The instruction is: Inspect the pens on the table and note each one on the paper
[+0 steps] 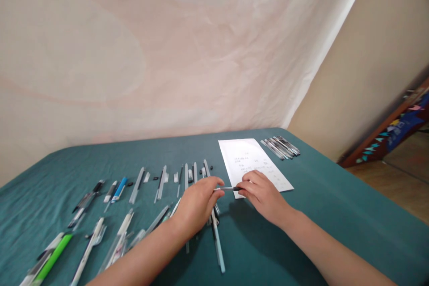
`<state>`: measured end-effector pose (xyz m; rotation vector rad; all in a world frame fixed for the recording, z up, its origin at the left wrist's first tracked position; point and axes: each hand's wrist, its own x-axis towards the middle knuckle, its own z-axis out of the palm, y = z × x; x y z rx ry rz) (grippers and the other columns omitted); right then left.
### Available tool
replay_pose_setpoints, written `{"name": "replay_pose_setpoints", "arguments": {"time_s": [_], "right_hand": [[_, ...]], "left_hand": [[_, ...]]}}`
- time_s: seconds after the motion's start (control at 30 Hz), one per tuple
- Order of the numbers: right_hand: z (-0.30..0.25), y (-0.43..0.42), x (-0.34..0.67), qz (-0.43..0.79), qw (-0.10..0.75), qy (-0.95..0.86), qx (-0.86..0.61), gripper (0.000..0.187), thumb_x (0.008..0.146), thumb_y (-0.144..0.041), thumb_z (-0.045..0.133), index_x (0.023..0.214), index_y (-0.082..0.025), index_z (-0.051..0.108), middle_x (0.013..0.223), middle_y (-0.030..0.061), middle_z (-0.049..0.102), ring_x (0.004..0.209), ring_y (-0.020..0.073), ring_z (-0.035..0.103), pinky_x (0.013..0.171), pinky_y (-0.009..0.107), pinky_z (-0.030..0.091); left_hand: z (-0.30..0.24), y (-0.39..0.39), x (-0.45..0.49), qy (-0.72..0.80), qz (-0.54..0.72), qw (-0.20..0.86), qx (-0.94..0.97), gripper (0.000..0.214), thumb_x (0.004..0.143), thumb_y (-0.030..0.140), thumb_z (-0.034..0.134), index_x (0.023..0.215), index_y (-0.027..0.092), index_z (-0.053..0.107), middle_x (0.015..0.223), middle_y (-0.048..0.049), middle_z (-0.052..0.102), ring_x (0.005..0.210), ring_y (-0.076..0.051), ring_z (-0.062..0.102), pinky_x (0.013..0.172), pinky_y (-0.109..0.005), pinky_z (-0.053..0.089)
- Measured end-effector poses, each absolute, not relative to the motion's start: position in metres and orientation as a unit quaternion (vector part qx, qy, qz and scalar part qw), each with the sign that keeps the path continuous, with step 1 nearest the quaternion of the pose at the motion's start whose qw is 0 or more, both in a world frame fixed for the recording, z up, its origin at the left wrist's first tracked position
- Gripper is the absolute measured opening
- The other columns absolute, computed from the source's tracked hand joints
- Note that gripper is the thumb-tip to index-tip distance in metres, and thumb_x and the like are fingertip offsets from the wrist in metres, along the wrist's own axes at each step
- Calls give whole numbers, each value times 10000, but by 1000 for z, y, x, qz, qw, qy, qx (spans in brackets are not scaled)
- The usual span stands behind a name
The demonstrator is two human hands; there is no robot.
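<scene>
head view: my left hand point(198, 203) pinches one end of a slim pen point(228, 188), my right hand point(266, 196) its dark end, presumably keeping it straight. it appears raised above the worktop point(342, 192), beside the paper point(251, 158); pen parts point(136, 185) lie spaced, perhaps for sorting.

Pale pink backdrop point(201, 53) is hanging behind green-covered table point(342, 201), beige wall point(362, 76) is standing at right, brown floor point(407, 156) is showing at far right

2 bare hands: left hand point(197, 205), right hand point(263, 196); behind each hand, bare forearm point(147, 250), rounded, tapering handward.
</scene>
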<state>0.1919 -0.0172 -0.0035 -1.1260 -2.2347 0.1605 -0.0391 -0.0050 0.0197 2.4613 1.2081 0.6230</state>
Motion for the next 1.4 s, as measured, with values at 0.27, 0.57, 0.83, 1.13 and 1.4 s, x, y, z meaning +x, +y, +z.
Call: {"name": "replay_pose_setpoints", "arguments": {"time_s": [0.27, 0.57, 0.83, 1.13, 1.4], "right_hand": [[-13, -7, 203, 73, 401, -752, -519, 188, 905, -332, 514, 965, -228, 659, 826, 42, 586, 816, 198, 543, 746, 328, 414], [-10, -7, 203, 177, 470, -640, -582, 219, 875, -380, 522, 952, -195, 610, 804, 21, 636, 771, 178, 563, 721, 299, 417], [-18, -4, 199, 354, 524, -569, -526, 286, 807, -409, 603, 992, -193, 624, 923, 45, 657, 806, 181, 579, 748, 320, 436], [-23, 3, 199, 616, 582, -375, -376, 186, 750, -335, 653, 856, -185, 626, 728, 22, 627, 647, 136, 547, 602, 267, 406], [-10, -3, 203, 675, 553, -372, -316, 99, 765, -305, 528, 741, -214, 559, 553, -18, 464, 523, 137, 415, 560, 299, 357]], "left_hand": [[13, -10, -38, 476, 159, 126, 856, 532, 759, 332, 649, 1211, 185, 411, 969, -73, 579, 916, -260, 545, 808, -362, 396], [6, -11, -31, 446, 97, 105, 884, 298, 771, 238, 633, 1044, 215, 515, 970, -50, 605, 948, -254, 522, 789, -341, 372], [2, -16, -21, 373, 84, 92, 919, 254, 815, 107, 559, 1037, 225, 522, 1010, -36, 579, 954, -217, 528, 828, -335, 356], [6, -16, -26, 373, 79, 95, 920, 239, 833, 159, 572, 1062, 222, 542, 1044, -55, 579, 991, -233, 525, 830, -343, 356], [-4, -16, -24, 340, 84, 106, 931, 203, 849, 68, 462, 929, 210, 582, 929, -38, 598, 905, -198, 538, 809, -326, 343]]}}
